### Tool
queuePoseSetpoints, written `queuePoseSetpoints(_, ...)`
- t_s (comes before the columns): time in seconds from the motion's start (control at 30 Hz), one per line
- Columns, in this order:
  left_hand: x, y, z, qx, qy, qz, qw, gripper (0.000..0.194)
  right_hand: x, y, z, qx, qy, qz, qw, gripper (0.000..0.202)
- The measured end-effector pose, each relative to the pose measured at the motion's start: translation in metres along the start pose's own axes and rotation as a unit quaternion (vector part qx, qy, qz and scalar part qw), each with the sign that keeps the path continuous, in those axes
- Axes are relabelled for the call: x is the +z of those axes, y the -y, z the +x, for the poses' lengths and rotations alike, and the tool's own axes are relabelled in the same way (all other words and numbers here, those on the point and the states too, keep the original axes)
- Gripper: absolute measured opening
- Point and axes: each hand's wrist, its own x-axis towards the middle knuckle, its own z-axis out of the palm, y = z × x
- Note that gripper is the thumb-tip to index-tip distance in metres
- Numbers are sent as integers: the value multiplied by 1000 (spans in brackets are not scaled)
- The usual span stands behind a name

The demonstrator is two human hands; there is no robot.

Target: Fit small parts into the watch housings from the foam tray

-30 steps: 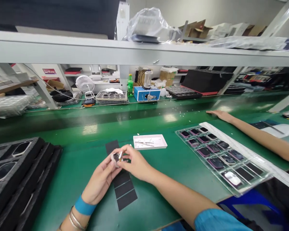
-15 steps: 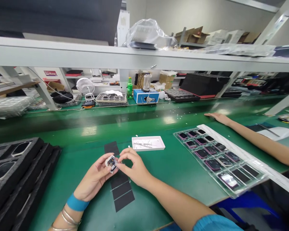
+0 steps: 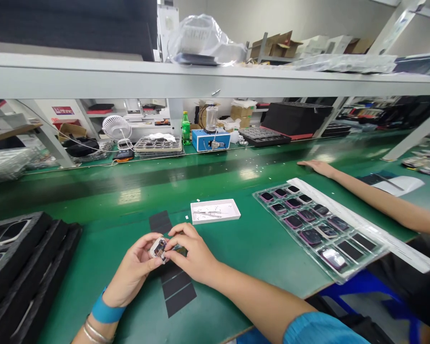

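Observation:
A small smartwatch body (image 3: pixel 158 249), its casing pale and its inner electronics showing, is gripped by my left hand (image 3: pixel 138 260) between thumb and fingers. My right hand (image 3: pixel 189 251) is closed at the watch's right edge, thumb and index finger pinched against it. Whether a small part sits in that pinch is too fine to make out. Beneath both hands lies a row of black rectangular sheets (image 3: pixel 181 300) on the green mat. Just beyond the hands stands a shallow white box (image 3: pixel 232 216) with tweezers (image 3: pixel 211 213) and tiny pieces in it.
At left are stacked black foam trays (image 3: pixel 62 248). To the right lies a clear plastic tray (image 3: pixel 338 277) of watch screens, beside a long white strip (image 3: pixel 408 258). A co-worker's arm (image 3: pixel 365 191) rests on the bench. Behind are a fan (image 3: pixel 116 128) and a blue device (image 3: pixel 200 142).
The view has shifted slightly, so most things sit a little further left. The watch body is tilted differently in my left hand, and my right fingers have moved further over it.

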Motion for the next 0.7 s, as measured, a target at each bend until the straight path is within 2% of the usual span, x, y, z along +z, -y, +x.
queuePoseSetpoints(0.17, -2, 2, -1, 12, 12, 14, 1000, 42, 1, -2, 0, -7, -2, -5, 1000, 10)
queuePoseSetpoints(0.37, -3, 3, 1, 17, -6, 24, 1000, 43, 1, -3, 0, -15, -4, -7, 1000, 9)
queuePoseSetpoints(0.7, -3, 7, -1, 49, 5, 52, 997, 41, 8, 3, -4, -19, -58, 35, 997, 13)
